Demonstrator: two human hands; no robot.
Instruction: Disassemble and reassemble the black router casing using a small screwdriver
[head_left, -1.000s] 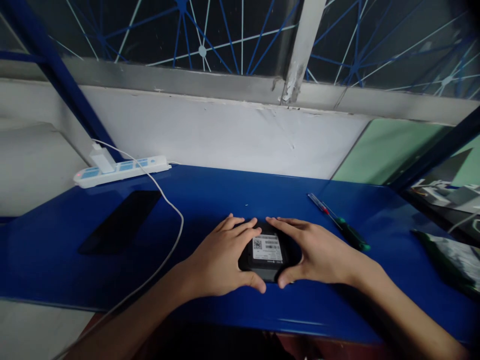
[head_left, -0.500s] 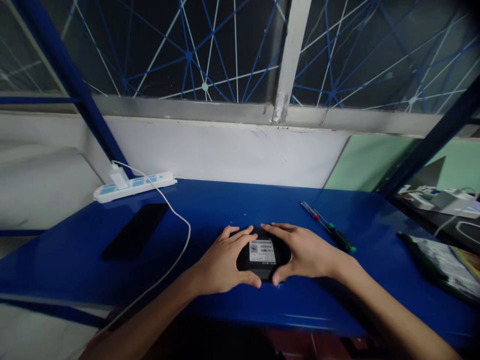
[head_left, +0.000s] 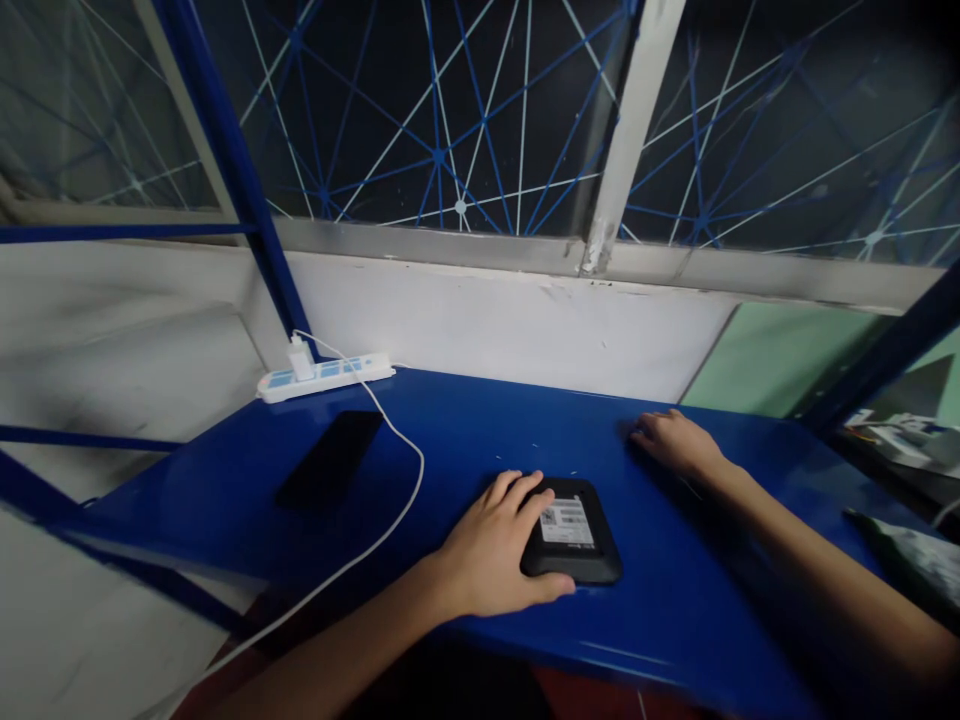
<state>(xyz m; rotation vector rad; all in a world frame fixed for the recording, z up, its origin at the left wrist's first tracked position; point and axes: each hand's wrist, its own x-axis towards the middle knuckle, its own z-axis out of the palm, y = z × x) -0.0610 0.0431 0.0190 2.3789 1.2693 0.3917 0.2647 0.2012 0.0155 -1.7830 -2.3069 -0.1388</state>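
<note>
A small black device (head_left: 581, 548) with a white barcode label lies flat on the blue table (head_left: 465, 440) near its front edge. My left hand (head_left: 491, 545) grips the device's left side, fingers over the top and thumb along the near edge. My right hand (head_left: 675, 442) rests farther back to the right on the table, palm down. Its fingers are curled over a spot I cannot see into. No screwdriver is visible now.
A white power strip (head_left: 330, 374) with a plugged charger (head_left: 300, 356) sits at the back left. Its white cable (head_left: 397, 500) trails off the front edge. A black phone (head_left: 330, 458) lies beside the cable. A dark packet (head_left: 911, 560) lies at the far right. A wall and window rise behind.
My right hand has let go of the black device and moved back and right, to where the green-handled screwdriver lay. My left hand stays on the device. The view has shifted.
</note>
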